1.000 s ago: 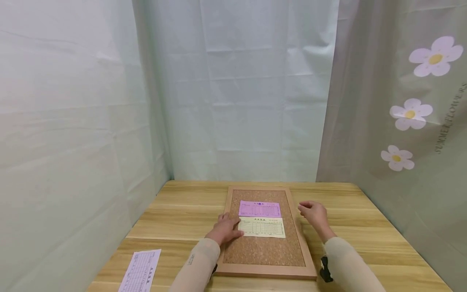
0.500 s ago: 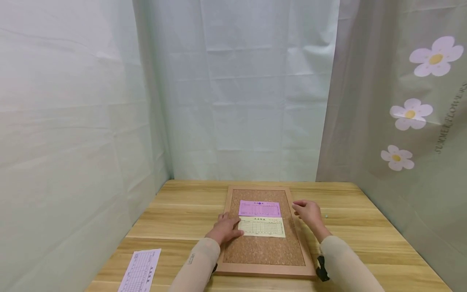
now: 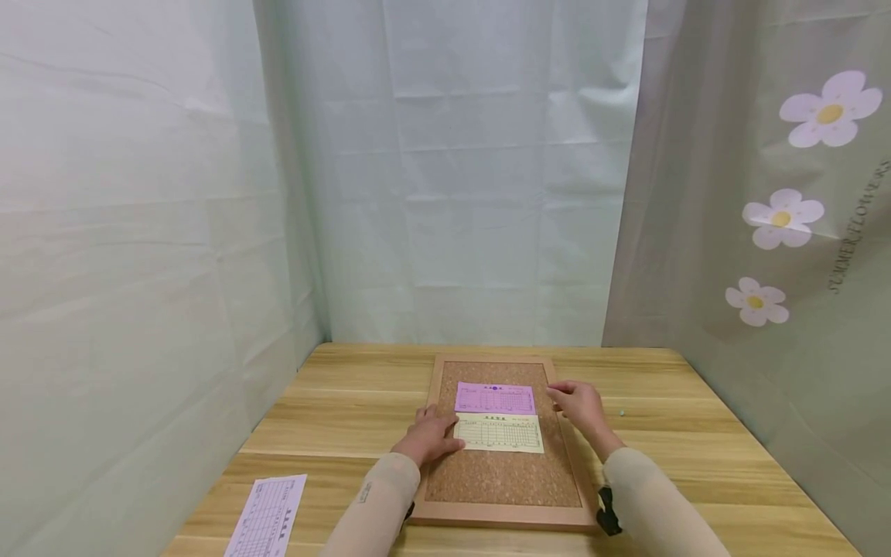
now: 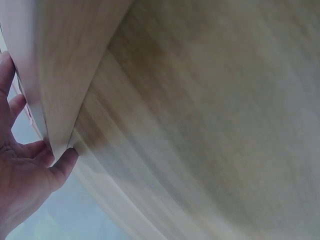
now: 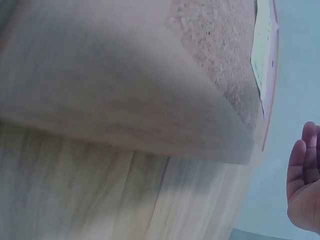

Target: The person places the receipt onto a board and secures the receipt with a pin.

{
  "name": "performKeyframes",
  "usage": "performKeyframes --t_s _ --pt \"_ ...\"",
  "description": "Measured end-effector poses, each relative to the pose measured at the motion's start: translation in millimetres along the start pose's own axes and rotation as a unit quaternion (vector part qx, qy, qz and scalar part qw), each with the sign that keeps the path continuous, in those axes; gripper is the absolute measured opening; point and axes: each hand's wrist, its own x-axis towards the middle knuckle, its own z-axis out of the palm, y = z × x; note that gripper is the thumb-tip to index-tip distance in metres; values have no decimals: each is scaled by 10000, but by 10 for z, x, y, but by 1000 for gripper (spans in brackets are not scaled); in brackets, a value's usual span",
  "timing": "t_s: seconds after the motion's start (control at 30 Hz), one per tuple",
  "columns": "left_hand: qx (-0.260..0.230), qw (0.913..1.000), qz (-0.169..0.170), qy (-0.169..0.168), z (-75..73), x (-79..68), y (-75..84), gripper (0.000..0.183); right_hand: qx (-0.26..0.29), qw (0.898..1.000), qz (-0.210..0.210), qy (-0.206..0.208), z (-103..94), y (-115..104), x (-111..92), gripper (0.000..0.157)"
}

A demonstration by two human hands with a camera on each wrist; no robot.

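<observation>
A framed cork board (image 3: 501, 480) lies flat on the table. On it a pink slip (image 3: 490, 401) lies just above a pale yellow slip (image 3: 497, 435). A small blue dot (image 3: 495, 388) shows at the pink slip's top edge. My left hand (image 3: 428, 439) rests over the board's left edge with its fingers at the yellow slip; in the left wrist view its fingers spread along the frame. Thumb and index finger of my right hand (image 3: 581, 406) pinch a tiny pale pin-like thing above the board's right side, near the pink slip's upper right corner. Its exact kind is too small to tell.
A white printed form (image 3: 267, 514) lies at the table's front left. On the wooden tabletop (image 3: 696, 449) sits a tiny greenish thing (image 3: 622, 412), right of the right hand. Light curtains (image 3: 459, 232) enclose the table at the back and sides.
My right hand has moved left, from beside the board to over its right side near the pink slip. The tiny greenish thing on the table has come into view. My left hand stays put.
</observation>
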Motion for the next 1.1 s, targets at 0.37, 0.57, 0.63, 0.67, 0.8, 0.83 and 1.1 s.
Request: performKeyframes --t_s 0.37,0.57,0.63,0.67,0.8,0.83,1.1 --pt "73 9999 85 8 -9 2 -7 57 -13 10000 21 -88 98 -72 -13 21" --pt "129 9998 115 20 -13 -2 -4 58 39 9999 7 -160 137 -106 -31 20" --pt "144 9998 117 14 -16 -3 0 58 49 9998 43 -171 153 -112 -31 20" --pt "147 9998 119 15 -17 -4 1 58 41 9998 33 -179 160 -115 -33 20" --pt "169 9998 132 10 -15 -2 2 58 31 9998 66 -192 198 -128 -35 19" --pt "166 9998 136 9 -15 -1 2 58 27 9998 56 -201 209 -127 -32 19" --pt "150 9997 161 37 7 9 -18 57 -20 9996 27 -287 285 -141 -23 19"
